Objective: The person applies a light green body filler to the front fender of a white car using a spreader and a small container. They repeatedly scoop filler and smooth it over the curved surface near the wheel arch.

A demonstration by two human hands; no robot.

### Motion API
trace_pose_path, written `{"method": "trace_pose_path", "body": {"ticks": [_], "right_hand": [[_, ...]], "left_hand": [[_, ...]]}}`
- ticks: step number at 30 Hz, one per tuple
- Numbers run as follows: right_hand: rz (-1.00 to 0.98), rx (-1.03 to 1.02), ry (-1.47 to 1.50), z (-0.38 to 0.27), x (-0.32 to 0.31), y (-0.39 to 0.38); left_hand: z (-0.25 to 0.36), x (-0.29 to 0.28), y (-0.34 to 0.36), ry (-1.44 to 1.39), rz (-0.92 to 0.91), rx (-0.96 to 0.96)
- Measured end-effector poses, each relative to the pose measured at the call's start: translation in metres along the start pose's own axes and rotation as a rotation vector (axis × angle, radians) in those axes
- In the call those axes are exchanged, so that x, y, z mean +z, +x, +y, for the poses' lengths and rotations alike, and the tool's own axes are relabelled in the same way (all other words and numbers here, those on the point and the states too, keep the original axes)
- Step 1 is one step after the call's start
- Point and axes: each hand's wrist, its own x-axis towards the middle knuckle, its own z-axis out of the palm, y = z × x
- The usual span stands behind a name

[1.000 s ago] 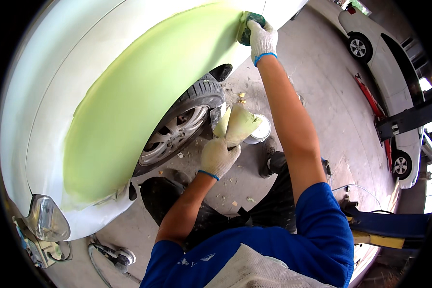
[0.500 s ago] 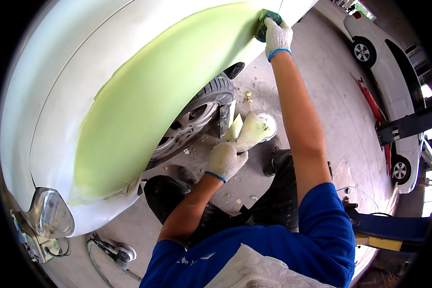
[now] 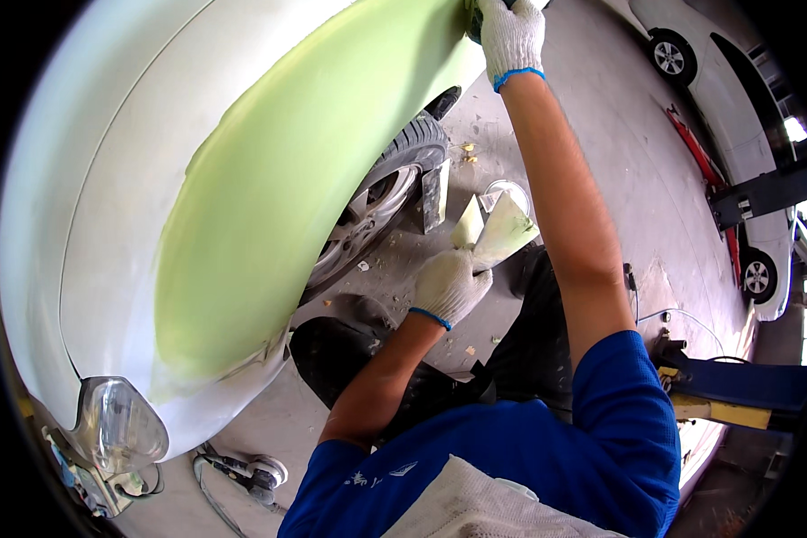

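A broad pale-green filler patch covers the white car fender in front of me. My right hand, in a white knit glove, is closed round a dark green flat pad at the patch's far end. The upper frame edge cuts off part of both. My gloved left hand is held low, beside the wheel, apart from the fender. Its fingers are closed on pale flat pieces smeared with yellow-green filler, which fan out beyond the glove.
Past the held pieces, a round white can stands on the floor. A corded sander lies near the headlight. To the right are a blue-and-yellow lift arm, a red bar and another white car.
My right hand and the green pad have moved farther away, toward the upper frame edge. My left hand still holds the pale pieces. The whole view has shifted slightly.
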Motion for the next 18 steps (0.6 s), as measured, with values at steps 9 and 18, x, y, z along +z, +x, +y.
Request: {"method": "trace_pose_path", "body": {"ticks": [9,18], "right_hand": [[0.09,-0.093,-0.064,-0.009,0.021,-0.042],[0.167,-0.227,-0.149,-0.019,0.044,-0.102]], "left_hand": [[-0.008,0.004,-0.009,0.017,-0.092,-0.021],[-0.012,0.002,-0.013,0.088,-0.368,-0.048]]}}
